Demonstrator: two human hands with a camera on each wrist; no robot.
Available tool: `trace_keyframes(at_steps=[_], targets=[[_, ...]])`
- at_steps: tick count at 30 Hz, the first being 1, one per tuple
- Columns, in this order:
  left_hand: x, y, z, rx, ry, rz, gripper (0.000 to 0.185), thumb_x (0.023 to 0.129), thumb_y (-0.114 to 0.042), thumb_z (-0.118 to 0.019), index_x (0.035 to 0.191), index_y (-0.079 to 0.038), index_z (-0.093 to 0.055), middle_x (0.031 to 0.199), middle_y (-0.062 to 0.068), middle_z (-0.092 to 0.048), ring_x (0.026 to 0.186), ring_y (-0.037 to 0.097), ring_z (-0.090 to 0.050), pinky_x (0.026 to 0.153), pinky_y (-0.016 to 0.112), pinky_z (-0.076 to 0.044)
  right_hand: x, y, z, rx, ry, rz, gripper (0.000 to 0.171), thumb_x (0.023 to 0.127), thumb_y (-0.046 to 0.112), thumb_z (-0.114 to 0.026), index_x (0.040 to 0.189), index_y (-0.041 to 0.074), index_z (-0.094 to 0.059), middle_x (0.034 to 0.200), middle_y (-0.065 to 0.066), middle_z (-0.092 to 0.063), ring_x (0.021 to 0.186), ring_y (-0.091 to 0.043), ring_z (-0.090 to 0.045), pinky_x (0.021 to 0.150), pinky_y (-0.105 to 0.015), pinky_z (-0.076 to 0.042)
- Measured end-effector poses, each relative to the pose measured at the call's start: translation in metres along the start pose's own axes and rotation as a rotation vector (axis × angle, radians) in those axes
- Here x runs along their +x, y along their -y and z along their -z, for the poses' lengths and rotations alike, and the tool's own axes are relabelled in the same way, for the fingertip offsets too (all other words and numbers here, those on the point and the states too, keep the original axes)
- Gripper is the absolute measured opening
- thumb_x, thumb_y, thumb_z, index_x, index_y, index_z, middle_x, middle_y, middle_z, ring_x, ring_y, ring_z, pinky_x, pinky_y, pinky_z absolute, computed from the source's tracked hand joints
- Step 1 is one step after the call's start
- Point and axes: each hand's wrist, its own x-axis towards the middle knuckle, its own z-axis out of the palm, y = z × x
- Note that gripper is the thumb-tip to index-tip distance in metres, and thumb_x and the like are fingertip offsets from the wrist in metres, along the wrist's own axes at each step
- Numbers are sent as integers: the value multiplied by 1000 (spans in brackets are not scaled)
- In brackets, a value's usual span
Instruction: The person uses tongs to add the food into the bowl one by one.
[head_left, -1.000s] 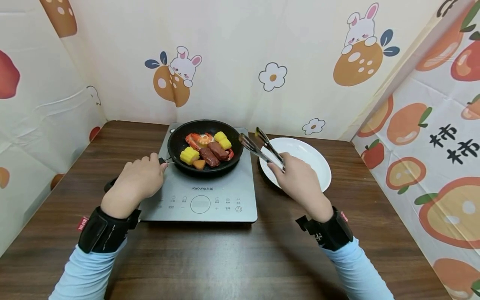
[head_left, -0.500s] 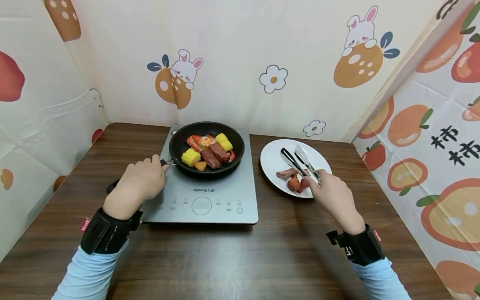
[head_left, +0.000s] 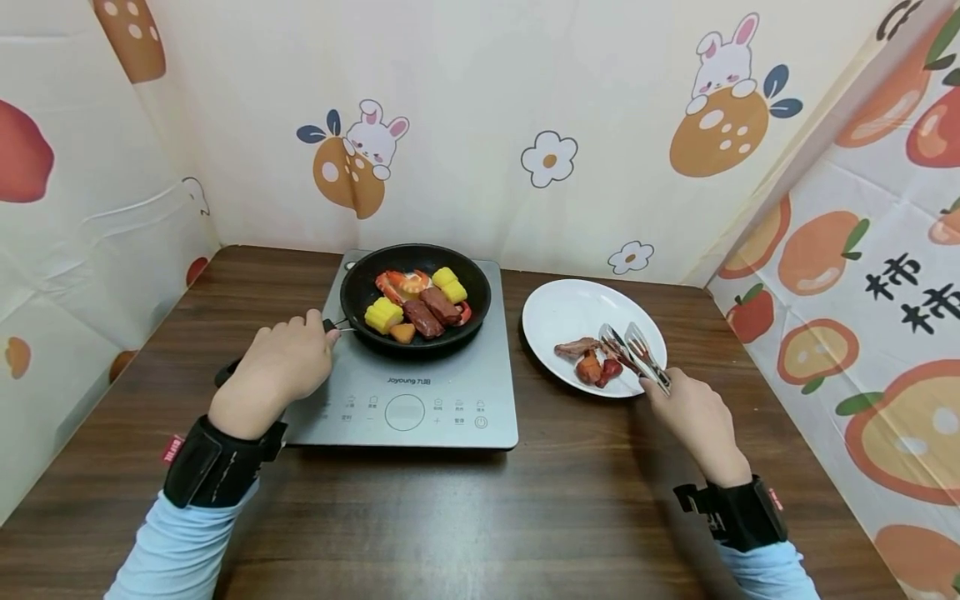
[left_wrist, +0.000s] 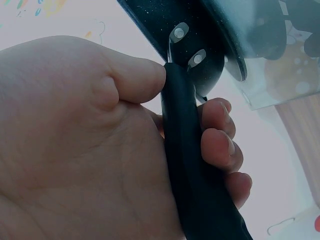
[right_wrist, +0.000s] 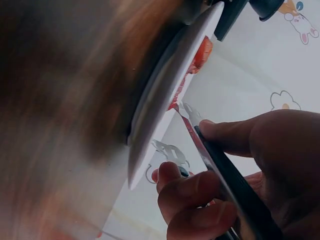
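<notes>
My left hand [head_left: 273,362] grips the black handle [left_wrist: 180,125] of a frying pan [head_left: 366,283], fingers curled round it in the left wrist view. In the pan lie corn pieces [head_left: 383,315], shrimp [head_left: 390,286], brown meat pieces [head_left: 423,318] and a small orange chunk [head_left: 402,333]. My right hand [head_left: 697,421] holds metal tongs [head_left: 654,377] with dark grips, their tips spread over the right part of a white plate [head_left: 558,304]. Reddish-brown meat pieces [head_left: 588,367] lie on the plate, just left of the tongs; nothing shows between the tips.
Beneath the pan is a silver induction cooktop [head_left: 457,375] with a touch panel facing me. The plate stands to its right on the brown wooden table [head_left: 420,517]. Cloth printed with fruit and rabbits [head_left: 465,125] walls the table at the back and both sides.
My right hand has carried the tongs from beside the pan to the right and nearer me, uncovering the meat on the plate. My left hand stays on the pan handle.
</notes>
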Motion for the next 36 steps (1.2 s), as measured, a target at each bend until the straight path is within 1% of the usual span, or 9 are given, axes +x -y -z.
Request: trace_keyframes(at_steps=[6, 11, 15, 18, 22, 26, 32, 36], targets=[[0, 0, 1, 2, -2, -5, 43, 112, -28, -35, 113, 14, -45, 95, 25, -56, 86, 39, -55, 80, 53, -43, 0, -3, 0, -5, -4, -1, 49, 105, 43, -49, 112, -4, -60, 82, -18, -60, 68, -29, -53, 53, -39, -36], [1, 1, 1, 0, 1, -3, 42, 112, -28, -35, 113, 13, -45, 94, 24, -56, 86, 38, -55, 80, 53, -43, 0, 0, 1, -18, -5, 7, 45, 105, 39, -51, 112, -4, -62, 81, -17, -60, 67, -28, -53, 53, -38, -37], [1, 0, 1, -3, 4, -1, 41, 112, -28, -34, 110, 12, -45, 93, 23, -55, 84, 37, -55, 79, 51, -42, 0, 1, 0, -33, -27, 24, 41, 104, 34, -53, 111, -5, -63, 84, -21, -64, 67, -31, -57, 53, -44, -41], [1, 0, 1, -6, 5, 0, 41, 112, -28, -33, 110, 11, -45, 93, 24, -55, 84, 37, -55, 79, 51, -42, 1, -1, -2, -41, -53, 36, 39, 104, 33, -54, 110, -5, -63, 85, -23, -66, 67, -34, -61, 53, -48, -43], [0, -1, 2, 0, 2, -3, 42, 112, -28, -33, 111, 12, -45, 95, 25, -56, 86, 38, -56, 80, 52, -43, 1, -4, -5, -43, -81, 39, 36, 105, 34, -53, 103, -1, -63, 78, -19, -64, 63, -32, -58, 50, -44, -40], [0, -1, 2, 1, 0, -3, 42, 112, -28, -33, 111, 12, -45, 95, 25, -56, 86, 39, -56, 81, 53, -43, 0, -5, -6, -47, -102, 34, 34, 105, 34, -54, 99, 2, -63, 75, -16, -62, 62, -30, -56, 49, -42, -38], [0, 0, 1, 1, 3, -2, 42, 112, -28, -33, 111, 13, -45, 94, 25, -56, 86, 39, -56, 80, 53, -43, -1, -4, -7, -50, -94, 22, 35, 104, 34, -54, 104, 1, -64, 80, -19, -65, 65, -33, -59, 51, -45, -40], [0, 0, 1, -1, 1, -3, 42, 112, -28, -34, 111, 13, -45, 92, 23, -55, 84, 37, -55, 79, 52, -43, -2, -5, -8, -52, -84, 16, 36, 105, 35, -53, 105, 1, -63, 79, -17, -63, 64, -31, -57, 50, -42, -39]])
